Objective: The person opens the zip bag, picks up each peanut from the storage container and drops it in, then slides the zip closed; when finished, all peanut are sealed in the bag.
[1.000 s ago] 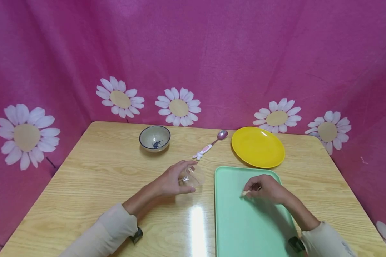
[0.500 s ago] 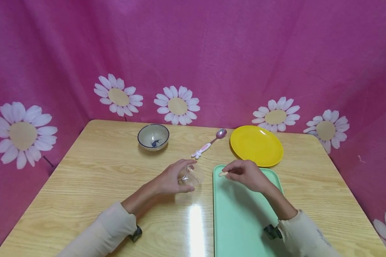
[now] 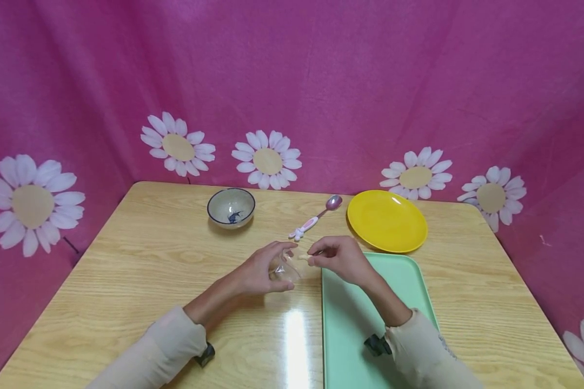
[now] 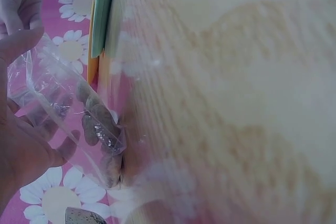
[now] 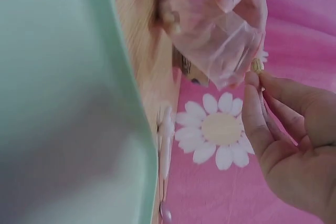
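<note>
My left hand (image 3: pixel 260 270) holds a clear plastic bag (image 3: pixel 288 266) with its mouth spread between thumb and fingers, over the wooden table. Several brownish, oblong peanuts (image 4: pixel 97 121) lie at the bottom of the bag in the left wrist view. Between thumb and fingertips, my right hand (image 3: pixel 343 262) pinches one small pale peanut (image 5: pixel 257 66). That peanut is right at the bag's mouth; whether it touches the plastic I cannot tell. Beneath my right forearm lies a light green tray (image 3: pixel 343 346), its bare surface partly shaded by the arm.
A patterned bowl (image 3: pixel 231 208) with a dark rim stands at the back left of the table (image 3: pixel 141 259). Right of it lies a spoon (image 3: pixel 310 222) with a rabbit handle. A yellow plate (image 3: pixel 387 221) sits behind the tray. Pink flowered cloth (image 3: pixel 321 81) surrounds the table.
My right hand has moved left from over the tray to the bag's mouth, carrying the pinched peanut. The left hand and bag have stayed nearly in place.
</note>
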Demonstrator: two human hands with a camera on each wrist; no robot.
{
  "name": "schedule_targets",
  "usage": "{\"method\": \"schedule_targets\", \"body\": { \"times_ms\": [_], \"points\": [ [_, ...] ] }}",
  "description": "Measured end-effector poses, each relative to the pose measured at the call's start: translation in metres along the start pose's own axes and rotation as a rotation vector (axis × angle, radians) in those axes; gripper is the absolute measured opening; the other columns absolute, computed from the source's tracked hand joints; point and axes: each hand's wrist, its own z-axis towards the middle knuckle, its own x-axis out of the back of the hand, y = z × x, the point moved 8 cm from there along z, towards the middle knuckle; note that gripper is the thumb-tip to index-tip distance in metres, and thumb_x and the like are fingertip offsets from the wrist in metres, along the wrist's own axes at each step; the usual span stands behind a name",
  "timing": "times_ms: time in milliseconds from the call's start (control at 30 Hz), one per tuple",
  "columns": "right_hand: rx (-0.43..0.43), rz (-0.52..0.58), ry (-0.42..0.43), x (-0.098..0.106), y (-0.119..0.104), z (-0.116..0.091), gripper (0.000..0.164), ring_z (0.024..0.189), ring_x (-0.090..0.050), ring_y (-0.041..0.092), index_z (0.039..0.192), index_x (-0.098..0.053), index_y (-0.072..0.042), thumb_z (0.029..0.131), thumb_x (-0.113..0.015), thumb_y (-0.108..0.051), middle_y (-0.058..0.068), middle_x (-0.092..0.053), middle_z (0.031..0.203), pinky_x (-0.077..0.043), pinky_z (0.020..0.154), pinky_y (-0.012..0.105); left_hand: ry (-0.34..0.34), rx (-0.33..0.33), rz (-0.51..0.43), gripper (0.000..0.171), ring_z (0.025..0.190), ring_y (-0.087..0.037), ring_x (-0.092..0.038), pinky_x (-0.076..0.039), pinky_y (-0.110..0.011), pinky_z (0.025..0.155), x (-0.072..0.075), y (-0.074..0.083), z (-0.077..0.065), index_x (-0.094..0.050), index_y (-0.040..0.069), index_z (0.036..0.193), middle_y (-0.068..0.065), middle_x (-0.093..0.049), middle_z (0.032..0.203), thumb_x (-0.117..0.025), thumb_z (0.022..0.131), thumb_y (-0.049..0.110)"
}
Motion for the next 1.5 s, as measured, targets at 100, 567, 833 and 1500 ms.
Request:
{"method": "schedule_targets", "body": {
  "times_ms": [100,567,833,1500],
  "points": [
    [-0.010,0.014,-0.027,-0.007,-0.003,0.003,0.017,0.078,-0.065,0.015,0.098,-0.072,-0.005,0.082,-0.073,-0.011,0.008,-0.072,0.093,-0.055,0.071,0.023,0.000,-0.003,0.005,0.078,0.128,-0.022,-0.045,-0.035,-0.048,0.109,0.000,-0.001,0.000,-0.037,0.017,0.143,-0.003,-0.053,0.132,-0.077,0.077,0.025],
    [0.010,-0.021,-0.057,-0.006,-0.002,-0.006,0.020,0.075,-0.056,0.015,0.103,-0.070,-0.007,0.085,-0.070,-0.016,0.004,-0.069,0.086,-0.051,0.066,0.021,0.004,-0.038,0.003,0.076,0.127,-0.024,-0.047,-0.037,-0.048,0.107,0.000,0.000,-0.001,-0.038,0.020,0.142,-0.009,-0.053,0.133,-0.077,0.077,0.027],
    [0.013,0.063,-0.230,-0.021,-0.008,-0.014,0.028,0.063,-0.065,0.028,0.109,-0.065,-0.003,0.086,-0.069,-0.018,0.018,-0.069,0.079,-0.056,0.059,0.033,0.033,-0.008,-0.016,0.076,0.126,-0.022,-0.047,-0.036,-0.049,0.108,0.003,0.000,-0.001,-0.039,0.022,0.142,-0.006,-0.053,0.131,-0.077,0.077,0.025],
    [0.104,-0.204,0.006,-0.009,-0.023,-0.015,0.008,0.063,-0.056,0.005,0.078,-0.070,-0.019,0.078,-0.078,-0.023,-0.009,-0.066,0.070,-0.050,0.059,0.019,0.196,0.084,-0.164,0.037,0.107,-0.016,-0.057,-0.041,-0.047,0.100,0.032,-0.003,-0.019,-0.055,0.016,0.126,0.003,-0.065,0.106,-0.062,0.092,0.028]
  ]
}}
